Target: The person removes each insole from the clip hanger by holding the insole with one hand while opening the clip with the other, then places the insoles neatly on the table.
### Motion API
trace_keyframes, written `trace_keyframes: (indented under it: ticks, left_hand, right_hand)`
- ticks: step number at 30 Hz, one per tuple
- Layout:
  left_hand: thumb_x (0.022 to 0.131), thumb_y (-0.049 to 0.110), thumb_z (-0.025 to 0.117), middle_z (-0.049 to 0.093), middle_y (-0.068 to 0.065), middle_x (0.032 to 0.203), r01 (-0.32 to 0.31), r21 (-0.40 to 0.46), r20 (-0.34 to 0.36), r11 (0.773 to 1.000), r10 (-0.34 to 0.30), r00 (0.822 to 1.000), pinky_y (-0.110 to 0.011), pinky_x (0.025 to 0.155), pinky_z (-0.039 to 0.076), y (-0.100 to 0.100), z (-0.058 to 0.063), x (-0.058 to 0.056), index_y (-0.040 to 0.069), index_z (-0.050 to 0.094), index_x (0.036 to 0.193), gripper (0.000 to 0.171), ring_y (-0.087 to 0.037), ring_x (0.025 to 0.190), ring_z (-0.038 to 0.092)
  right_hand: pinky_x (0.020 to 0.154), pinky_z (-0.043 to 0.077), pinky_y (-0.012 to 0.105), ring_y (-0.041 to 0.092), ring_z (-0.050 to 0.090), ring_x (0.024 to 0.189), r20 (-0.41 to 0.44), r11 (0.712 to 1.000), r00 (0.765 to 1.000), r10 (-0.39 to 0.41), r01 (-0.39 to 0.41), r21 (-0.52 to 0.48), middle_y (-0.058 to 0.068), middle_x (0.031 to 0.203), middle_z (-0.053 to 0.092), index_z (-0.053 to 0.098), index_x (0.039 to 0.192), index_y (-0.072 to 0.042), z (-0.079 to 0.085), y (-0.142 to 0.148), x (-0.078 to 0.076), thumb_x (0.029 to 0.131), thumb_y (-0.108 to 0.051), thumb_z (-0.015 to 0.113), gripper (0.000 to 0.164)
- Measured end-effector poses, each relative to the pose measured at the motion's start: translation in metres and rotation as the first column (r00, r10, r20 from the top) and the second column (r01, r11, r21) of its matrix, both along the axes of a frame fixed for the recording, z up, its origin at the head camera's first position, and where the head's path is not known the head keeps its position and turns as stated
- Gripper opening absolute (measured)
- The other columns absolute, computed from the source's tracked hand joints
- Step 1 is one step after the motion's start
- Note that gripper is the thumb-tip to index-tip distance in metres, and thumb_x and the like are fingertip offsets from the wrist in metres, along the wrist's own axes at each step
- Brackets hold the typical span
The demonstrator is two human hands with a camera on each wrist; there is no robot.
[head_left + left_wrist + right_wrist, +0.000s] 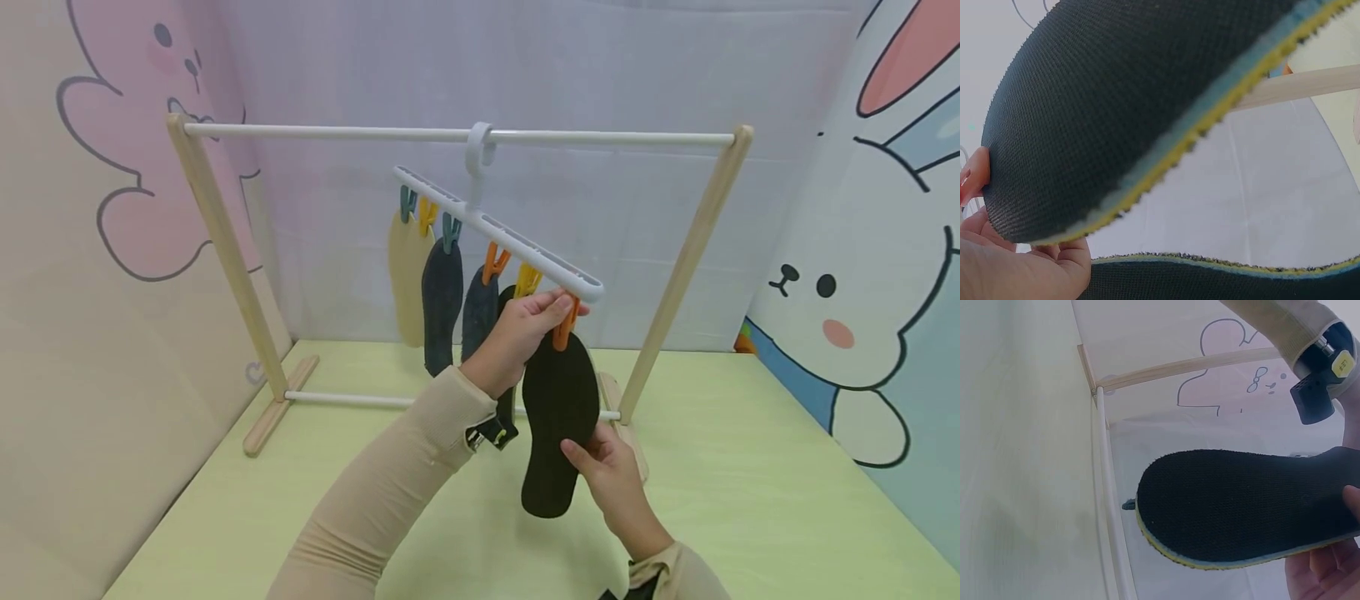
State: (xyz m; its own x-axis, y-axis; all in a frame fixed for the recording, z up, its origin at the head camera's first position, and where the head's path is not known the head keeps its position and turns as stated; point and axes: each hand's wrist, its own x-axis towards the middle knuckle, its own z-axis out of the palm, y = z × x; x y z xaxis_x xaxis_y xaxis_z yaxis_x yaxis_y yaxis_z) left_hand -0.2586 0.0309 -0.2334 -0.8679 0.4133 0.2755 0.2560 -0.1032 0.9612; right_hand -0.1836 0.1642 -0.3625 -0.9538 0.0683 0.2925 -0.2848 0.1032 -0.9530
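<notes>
A black insole (561, 425) hangs toe-up at the near end of a white clip hanger (525, 242). My left hand (510, 337) is raised there, its thumb and fingers pinching the orange clip (567, 323) at the insole's top edge. Lower down, my right hand (615, 479) grips the insole's narrower middle, thumb on the front face and fingers behind. The right wrist view shows the insole's (1241, 506) blue and yellow layered edge. In the left wrist view its wide end (1104, 112) covers the clip.
Along the hanger, more clips hold a cream insole (407, 279), a dark insole (442, 292), another dark insole (480, 308) and a black one (506, 408) partly behind my left arm. The hanger's hook (478, 150) sits on a wooden rack's white top rod (322, 132).
</notes>
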Motion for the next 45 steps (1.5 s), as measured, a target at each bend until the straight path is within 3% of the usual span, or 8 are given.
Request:
trace_keyframes:
  ticks: [9,23,27,34,45]
  left_hand:
    - [0.102,0.013,0.046,0.062,-0.019,0.122,-0.026,0.04,0.016,0.999,0.025,1.0,-0.04,0.105,0.032,0.0033,0.0,0.0,-0.008,0.059,0.123,0.032,-0.019,0.121,0.05]
    - [0.102,0.013,0.047,0.063,-0.019,0.119,-0.047,0.048,0.022,0.998,0.046,0.999,-0.037,0.101,0.034,0.0055,0.0012,0.0015,-0.009,0.06,0.121,0.032,-0.017,0.118,0.05]
    - [0.102,0.013,0.047,0.063,-0.019,0.119,-0.053,0.048,0.019,0.997,0.052,0.998,-0.037,0.101,0.034,0.0057,0.0009,0.0016,-0.009,0.06,0.121,0.032,-0.017,0.118,0.05]
    - [0.102,0.014,0.047,0.063,-0.018,0.118,-0.061,0.032,0.019,0.998,0.061,0.998,-0.041,0.103,0.033,0.006,0.0008,0.002,-0.006,0.06,0.122,0.032,-0.017,0.118,0.05]
    - [0.102,0.015,0.047,0.064,-0.017,0.116,-0.072,0.021,0.027,0.997,0.072,0.997,-0.042,0.103,0.035,0.0066,-0.0002,0.0009,-0.004,0.06,0.125,0.032,-0.017,0.119,0.05]
  right_hand:
    - [0.071,0.05,0.021,0.003,0.06,0.079,-0.027,1.0,1.0,0.01,-0.01,-0.007,0.007,0.092,0.065,0.053,0.111,0.019,-0.0009,-0.0002,0.0004,0.088,0.011,0.06,0.026]
    - [0.071,0.05,0.019,0.002,0.06,0.079,-0.027,0.999,0.999,0.022,-0.023,-0.028,-0.013,0.085,0.062,0.051,0.111,0.02,-0.0038,0.0002,0.0003,0.088,0.01,0.06,0.026]
    - [0.072,0.05,0.02,0.003,0.06,0.08,-0.006,0.999,1.0,0.019,-0.019,-0.042,-0.009,0.087,0.063,0.051,0.112,0.02,-0.0035,0.0,0.0003,0.088,0.011,0.06,0.027]
    - [0.073,0.05,0.021,0.004,0.061,0.08,0.044,0.999,0.999,-0.01,0.012,-0.038,0.01,0.095,0.065,0.052,0.114,0.018,-0.0019,-0.0003,0.0009,0.088,0.011,0.06,0.027]
    - [0.073,0.05,0.021,0.004,0.061,0.08,0.046,0.999,0.999,0.0,0.002,-0.043,0.012,0.096,0.065,0.051,0.115,0.018,-0.0039,0.0007,0.0014,0.089,0.01,0.059,0.029]
